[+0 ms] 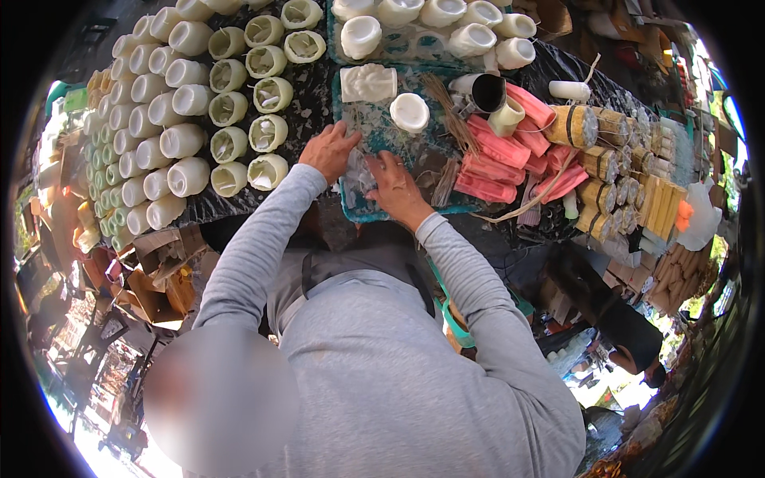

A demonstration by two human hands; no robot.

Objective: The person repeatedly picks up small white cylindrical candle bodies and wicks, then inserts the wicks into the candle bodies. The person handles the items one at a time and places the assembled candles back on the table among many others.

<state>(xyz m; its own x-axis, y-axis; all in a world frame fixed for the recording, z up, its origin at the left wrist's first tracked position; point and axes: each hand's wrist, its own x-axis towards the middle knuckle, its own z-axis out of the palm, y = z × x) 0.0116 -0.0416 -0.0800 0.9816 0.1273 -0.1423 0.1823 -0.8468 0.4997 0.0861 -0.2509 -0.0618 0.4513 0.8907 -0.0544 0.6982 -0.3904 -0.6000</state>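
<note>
Both hands work at the near left part of a teal tray on the table. Crumpled see-through plastic lies between them. My left hand is at the tray's left edge with its fingers curled onto the plastic's far end. From the other side my right hand bends its fingers over the plastic, thumb towards me. Beyond the hands, a round white wax piece stands on the tray beside a cream block with a moulded surface.
Rows of pale wax cups fill the table's left side. To the right lie pink ribbed pieces, a dark-mouthed metal cylinder, dry straw strands and banded yellow bundles. A second tray holds more white cups. Another person is at the right.
</note>
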